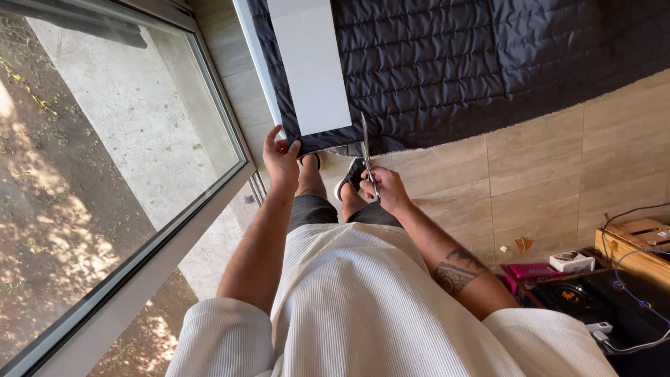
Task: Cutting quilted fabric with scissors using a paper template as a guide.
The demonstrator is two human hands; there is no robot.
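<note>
A dark quilted fabric [488,63] lies spread over the tiled floor in front of me. On its left part rests a long white rectangular panel [310,63]. My left hand [280,155] grips the fabric's near edge at the panel's corner. My right hand [384,188] holds a pair of scissors [366,150], whose blades point up into the fabric edge just right of the panel. My two feet in dark shoes stand below the hands.
A large glass window [118,153] with a metal frame runs along the left. At the lower right stand a wooden crate [638,244], a black speaker [579,297], a pink box [530,271], a small white box and trailing cables.
</note>
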